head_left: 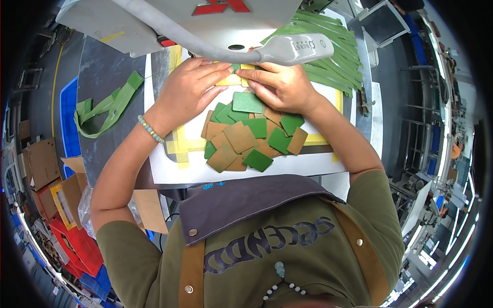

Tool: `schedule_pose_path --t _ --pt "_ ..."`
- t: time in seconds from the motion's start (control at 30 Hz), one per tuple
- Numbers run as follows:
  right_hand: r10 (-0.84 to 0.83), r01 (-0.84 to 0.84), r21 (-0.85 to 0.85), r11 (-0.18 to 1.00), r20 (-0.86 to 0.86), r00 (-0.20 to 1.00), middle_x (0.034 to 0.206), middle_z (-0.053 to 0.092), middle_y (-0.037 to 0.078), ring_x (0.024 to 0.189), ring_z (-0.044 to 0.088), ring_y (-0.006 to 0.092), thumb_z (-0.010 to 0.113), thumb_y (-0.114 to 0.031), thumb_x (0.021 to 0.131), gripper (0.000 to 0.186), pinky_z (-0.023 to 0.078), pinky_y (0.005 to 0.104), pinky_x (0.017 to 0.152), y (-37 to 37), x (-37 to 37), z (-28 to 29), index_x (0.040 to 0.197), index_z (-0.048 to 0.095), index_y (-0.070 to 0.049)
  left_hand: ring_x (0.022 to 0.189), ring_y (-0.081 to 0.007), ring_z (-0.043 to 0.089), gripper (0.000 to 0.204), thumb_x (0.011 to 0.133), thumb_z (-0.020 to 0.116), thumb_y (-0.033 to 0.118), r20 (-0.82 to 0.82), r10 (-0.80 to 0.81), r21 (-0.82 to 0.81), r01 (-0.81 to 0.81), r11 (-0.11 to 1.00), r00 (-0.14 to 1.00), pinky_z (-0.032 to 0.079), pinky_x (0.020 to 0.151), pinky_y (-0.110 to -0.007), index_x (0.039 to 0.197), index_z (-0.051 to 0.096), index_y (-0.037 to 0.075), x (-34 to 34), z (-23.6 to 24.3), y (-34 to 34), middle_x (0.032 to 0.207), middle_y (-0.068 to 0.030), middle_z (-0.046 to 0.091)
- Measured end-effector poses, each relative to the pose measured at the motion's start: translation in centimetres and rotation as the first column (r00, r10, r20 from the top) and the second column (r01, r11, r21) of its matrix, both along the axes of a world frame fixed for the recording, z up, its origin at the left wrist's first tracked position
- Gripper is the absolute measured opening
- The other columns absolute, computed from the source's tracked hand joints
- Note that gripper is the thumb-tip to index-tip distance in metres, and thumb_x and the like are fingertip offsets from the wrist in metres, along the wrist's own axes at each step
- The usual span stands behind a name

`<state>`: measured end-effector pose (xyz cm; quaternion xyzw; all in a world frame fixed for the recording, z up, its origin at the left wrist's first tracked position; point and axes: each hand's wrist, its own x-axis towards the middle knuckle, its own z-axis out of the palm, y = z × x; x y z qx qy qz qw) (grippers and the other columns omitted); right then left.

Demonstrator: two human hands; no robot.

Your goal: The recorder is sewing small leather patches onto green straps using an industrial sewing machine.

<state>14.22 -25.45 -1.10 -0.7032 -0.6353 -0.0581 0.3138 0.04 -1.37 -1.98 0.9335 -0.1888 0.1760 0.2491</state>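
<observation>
Your left hand [190,86] and right hand [288,87] are bending half-closed around a small green flat piece [235,67] beneath the white metal machine head [249,25]; whether either is pinching it, I cannot tell. You are seemingly positioning it; the next move is calling for steady, level fingertips.

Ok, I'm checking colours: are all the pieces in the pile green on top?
No, several tan pieces lie mixed in with the green ones.
</observation>
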Motion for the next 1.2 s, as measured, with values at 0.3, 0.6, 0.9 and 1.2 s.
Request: schedule_pose_path --t 0.3,0.6,0.9,1.2 --pt "0.016 -0.022 0.053 0.998 0.101 0.995 0.117 0.074 0.004 0.106 0.069 0.0268 0.077 -0.012 0.081 0.029 0.053 0.0416 0.093 0.4 0.5 -0.4 0.11 0.08 -0.011 0.11 -0.0297 0.07 0.034 0.095 0.076 0.019 0.049 0.042 0.162 -0.049 0.986 0.998 0.057 0.095 -0.04 0.127 0.076 0.005 -0.3 0.7 -0.4 0.131 -0.0116 0.073" --pt "-0.011 0.01 0.005 1.0 0.195 0.981 0.115 0.071 0.002 0.108 0.068 0.0249 0.077 -0.018 0.084 0.025 0.052 0.0413 0.094 0.5 0.0 0.5 0.109 0.078 -0.011 0.114 -0.0281 0.069 0.036 0.096 0.073 0.017 0.041 -0.12 0.266 0.105 0.958 0.992 0.056 0.097 -0.041 0.129 0.072 0.002 0.8 1.7 0.6 0.131 -0.0102 0.073" --pt "0.001 0.001 -0.014 1.0 0.197 0.98 0.115 0.071 0.002 0.111 0.067 0.024 0.078 -0.02 0.086 0.025 0.052 0.0421 0.097 0.6 0.2 0.1 0.109 0.078 -0.011 0.117 -0.0308 0.068 0.041 0.094 0.076 0.015 0.117 -0.01 0.305 -0.026 0.952 0.993 0.054 0.103 -0.045 0.133 0.071 0.004 -0.7 0.6 0.0 0.142 -0.0077 0.069" --pt "0.01 -0.01 -0.002 1.0 0.169 0.985 0.121 0.072 0.004 0.113 0.067 0.026 0.079 -0.021 0.086 0.028 0.052 0.0411 0.1 0.4 0.5 -0.1 0.112 0.079 -0.01 0.129 -0.0309 0.067 0.042 0.091 0.065 0.006 0.107 -0.063 0.372 0.019 0.928 0.992 0.057 0.103 -0.044 0.132 0.07 0.002 -0.9 1.3 -0.1 0.143 -0.0093 0.069"
